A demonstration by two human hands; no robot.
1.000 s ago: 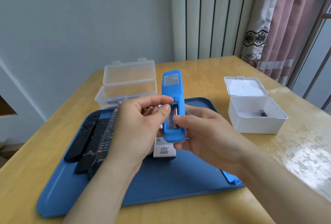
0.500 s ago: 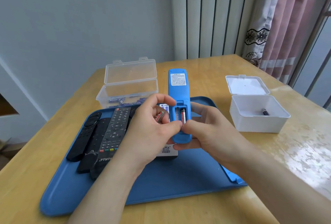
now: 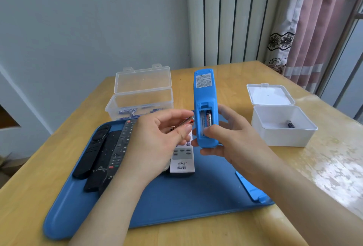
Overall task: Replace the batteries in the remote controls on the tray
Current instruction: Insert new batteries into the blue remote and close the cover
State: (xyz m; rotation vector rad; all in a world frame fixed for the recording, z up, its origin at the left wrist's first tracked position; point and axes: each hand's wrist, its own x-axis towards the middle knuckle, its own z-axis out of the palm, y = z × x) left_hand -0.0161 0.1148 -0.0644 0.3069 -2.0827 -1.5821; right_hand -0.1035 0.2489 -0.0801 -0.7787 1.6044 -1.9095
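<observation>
Pale walls and a white ribbed radiator are standing behind your wooden desk (image 3: 225, 72), with a pink curtain (image 3: 306, 35) hanging at the right. A blue tray (image 3: 176, 196) is lying on the desk in front of you. Your right hand (image 3: 229, 139) is holding the blue remote (image 3: 205, 96) above the tray, back side facing you, its grip wrapping the lower end with the thumb pressing at the bottom of the open battery compartment. One battery (image 3: 209, 118) is sitting in the right slot; the left slot is showing bare. Your left hand (image 3: 157, 137) is pinching a red-labelled battery (image 3: 185, 122) between thumb and forefinger, its tip just beside the remote's left edge. Under your hands, a white remote (image 3: 182, 159) is lying on the tray, and three black remotes (image 3: 106, 151) are lying side by side at the tray's left end. A blue battery cover (image 3: 249, 186) is resting at the tray's right rim. Behind the tray, a clear lidded box (image 3: 141, 92) is standing open with batteries inside. To the right, well apart from the tray, a white box (image 3: 280, 127) is standing open with one dark battery (image 3: 290, 124) in it.
</observation>
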